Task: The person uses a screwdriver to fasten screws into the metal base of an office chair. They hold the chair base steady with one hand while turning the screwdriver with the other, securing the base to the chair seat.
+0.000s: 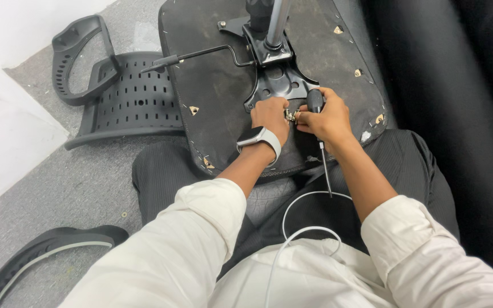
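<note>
Head view is looking down on a person sitting on a grey carpet floor (pixel 87 182), with an upturned office chair seat (pixel 212 97) resting against their lap. The left hand (pixel 270 116) is closing its fingertips narrowly on some small metal hardware (pixel 290 116), bolts or washers by the look, though too small to tell exactly. The right hand (pixel 325 120) is wrapping around the dark handle of a screwdriver (pixel 316 111) whose thin shaft is pointing back toward six o'clock, while its fingertips are also pinching at the same hardware. Both hands are touching each other just below the black metal mounting plate (pixel 278 80), which is sitting at twelve o'clock from them with the gas column (pixel 275 23) rising out of it and a thin lever (pixel 201 56) running off toward nine o'clock.

The hardware is likely light, hard and smooth, so it is probably slipping easily and wanting a fingertip pinch. The seat is looking bulky and stiff, fabric-covered on its underside, and is probably best gripped at its rim or by the rigid plate. The screwdriver is looking rigid, and its handle is the natural hold.

A perforated black plastic backrest (pixel 132 102) is lying at ten o'clock, a curved armrest (pixel 75 57) beyond it, and another curved black piece (pixel 47 251) at seven o'clock. A white cable (pixel 303 228) is looping across the lap. A white-strapped watch (pixel 258 138) is sitting on the left wrist.
</note>
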